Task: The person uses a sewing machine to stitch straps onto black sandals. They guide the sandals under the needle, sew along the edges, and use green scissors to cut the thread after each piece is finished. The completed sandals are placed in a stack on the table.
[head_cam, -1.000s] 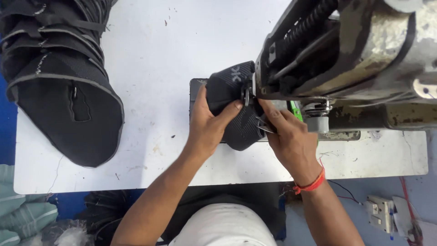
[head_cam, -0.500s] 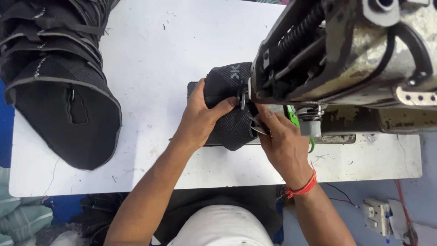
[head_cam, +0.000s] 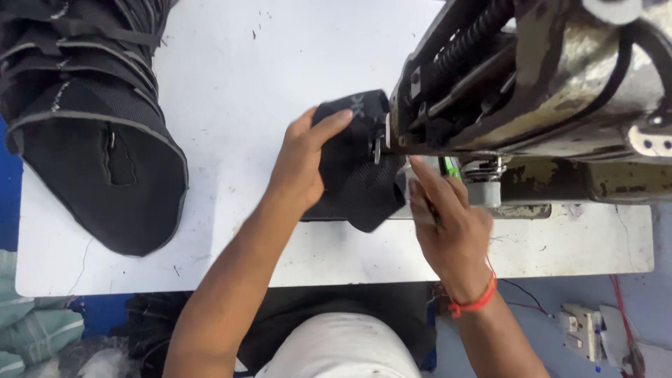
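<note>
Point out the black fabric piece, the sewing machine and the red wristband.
black fabric piece (head_cam: 350, 178), head view, its middle.
sewing machine (head_cam: 546, 84), head view, upper body.
red wristband (head_cam: 476, 303), head view, band at right wrist.

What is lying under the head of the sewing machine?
Under the sewing machine head lies a piece of black fabric, pressed by the left hand. The right hand is beside it. The needle and the fabric's far edge are covered by the machine.

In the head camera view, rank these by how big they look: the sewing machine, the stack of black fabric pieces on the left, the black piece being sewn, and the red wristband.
1. Sewing machine, though it sits nearest the camera, which inflates it.
2. Stack of black fabric pieces.
3. Black piece being sewn.
4. Red wristband.
</note>
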